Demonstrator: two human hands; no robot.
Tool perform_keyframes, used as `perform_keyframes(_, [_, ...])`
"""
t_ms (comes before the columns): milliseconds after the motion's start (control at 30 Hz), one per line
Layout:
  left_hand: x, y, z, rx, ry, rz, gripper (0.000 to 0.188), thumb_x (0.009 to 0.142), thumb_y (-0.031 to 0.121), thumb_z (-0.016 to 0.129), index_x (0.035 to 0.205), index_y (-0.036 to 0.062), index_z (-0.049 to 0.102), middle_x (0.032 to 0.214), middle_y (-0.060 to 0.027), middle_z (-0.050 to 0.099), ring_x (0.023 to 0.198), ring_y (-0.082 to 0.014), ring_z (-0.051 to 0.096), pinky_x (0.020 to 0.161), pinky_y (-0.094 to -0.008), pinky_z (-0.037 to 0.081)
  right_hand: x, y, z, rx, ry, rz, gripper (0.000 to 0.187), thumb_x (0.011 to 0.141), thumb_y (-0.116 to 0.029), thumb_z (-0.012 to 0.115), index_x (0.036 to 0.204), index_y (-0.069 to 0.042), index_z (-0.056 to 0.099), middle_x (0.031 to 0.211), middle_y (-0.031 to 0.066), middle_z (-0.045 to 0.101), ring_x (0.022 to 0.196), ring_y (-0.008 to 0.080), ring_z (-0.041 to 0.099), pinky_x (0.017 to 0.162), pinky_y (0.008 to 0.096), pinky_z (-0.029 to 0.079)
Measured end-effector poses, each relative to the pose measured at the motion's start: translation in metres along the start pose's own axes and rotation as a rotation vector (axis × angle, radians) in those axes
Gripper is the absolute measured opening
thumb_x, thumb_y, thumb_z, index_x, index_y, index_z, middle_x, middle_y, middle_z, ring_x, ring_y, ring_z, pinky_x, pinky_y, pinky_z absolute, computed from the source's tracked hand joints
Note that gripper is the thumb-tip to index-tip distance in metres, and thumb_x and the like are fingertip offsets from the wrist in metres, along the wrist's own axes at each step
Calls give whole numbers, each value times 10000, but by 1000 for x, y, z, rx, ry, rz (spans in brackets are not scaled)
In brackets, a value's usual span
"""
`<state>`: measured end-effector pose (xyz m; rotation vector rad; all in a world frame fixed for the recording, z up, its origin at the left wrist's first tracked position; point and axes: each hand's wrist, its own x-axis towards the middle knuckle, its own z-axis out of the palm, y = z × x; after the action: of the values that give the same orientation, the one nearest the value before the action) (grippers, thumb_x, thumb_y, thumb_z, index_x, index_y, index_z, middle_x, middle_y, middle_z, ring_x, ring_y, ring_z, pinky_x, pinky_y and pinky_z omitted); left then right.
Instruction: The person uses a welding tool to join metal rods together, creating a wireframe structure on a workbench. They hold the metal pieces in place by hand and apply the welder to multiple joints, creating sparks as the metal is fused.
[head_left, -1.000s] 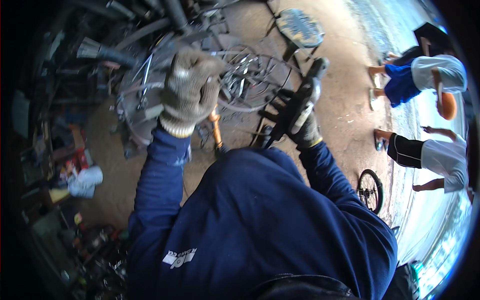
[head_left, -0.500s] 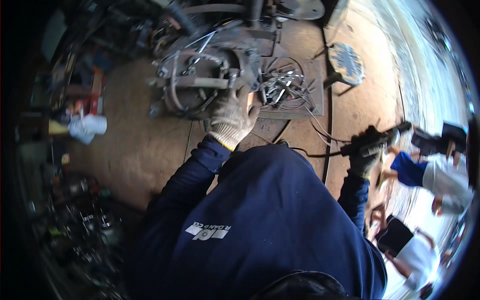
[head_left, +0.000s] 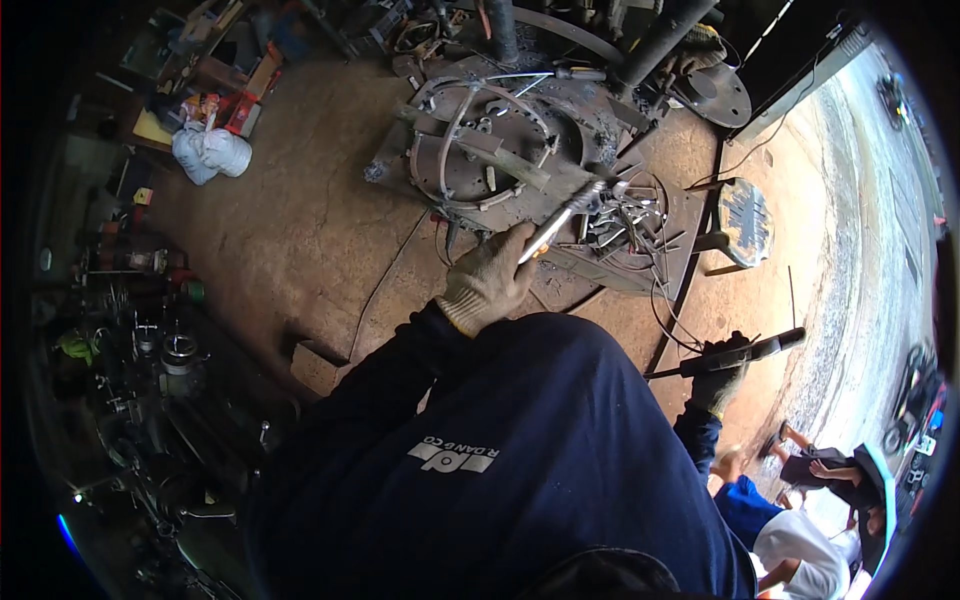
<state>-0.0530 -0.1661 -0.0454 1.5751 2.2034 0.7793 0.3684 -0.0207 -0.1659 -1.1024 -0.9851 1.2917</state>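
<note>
A: Left hand state?

B: On my remote feed, the left hand (head_left: 490, 280) is gloved, closed round the near end of a bright metal tool (head_left: 551, 234) that slants far and right over the bench (head_left: 395, 165). I judge the low grip leaves its length free to reach.

A: Contact with the heap of rods (head_left: 630, 218)?

B: Far end lies at the heap's left edge; touching or above, I cannot tell.

A: And the right hand (head_left: 718, 378)?

B: Fingers curled around a dark bar-shaped tool (head_left: 768, 347), well apart from the round metal frame (head_left: 490, 153). Probably held out right to keep it clear of the metalwork.
</note>
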Motion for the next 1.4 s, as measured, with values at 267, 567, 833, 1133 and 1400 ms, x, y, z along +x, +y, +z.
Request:
perform_keyframes(267, [45,-46,-110,112,391,4,551,966,253,588,1455,70,412,1296,-167,593,1017,-248,655,880,-391,554,-13,-11,26,49,-61,69,404,1008,-334,522,1296,-50,528,899,36,588,766,159,608,728,366,573])
perform_keyframes(567, [169,-186,-218,339,13,-56,532,825,206,620,1345,107,569,1272,-179,637,1163,-352,606,1017,-405,468,-25,-20,70,-78,-47,12,449,994,-384,530,1264,-25,551,888,33,597,749,152,612,666,322,550])
perform_keyframes(833, [241,-216,-183,374,-271,70,485,798,152,668,1282,175,640,1201,-135,680,1128,-311,631,987,-404,491,-52,-25,86,-310,-43,-50,383,1023,-267,497,1301,-4,522,931,30,578,783,149,603,689,308,549])
perform_keyframes(1133, [256,-225,-173,533,-402,72,508,835,33,549,1321,171,609,1207,-154,672,1121,-342,626,966,-420,478,-75,-18,109,-206,34,41,396,1016,-258,513,1310,8,504,938,21,558,787,139,592,688,310,553])
perform_keyframes(1400, [240,-286,-149,419,-182,28,528,862,-7,482,1354,161,571,1326,-179,606,1267,-358,538,1061,-423,432,-69,-19,120,-311,59,10,365,1000,-247,550,1276,-8,546,905,55,626,766,151,634,657,300,568])
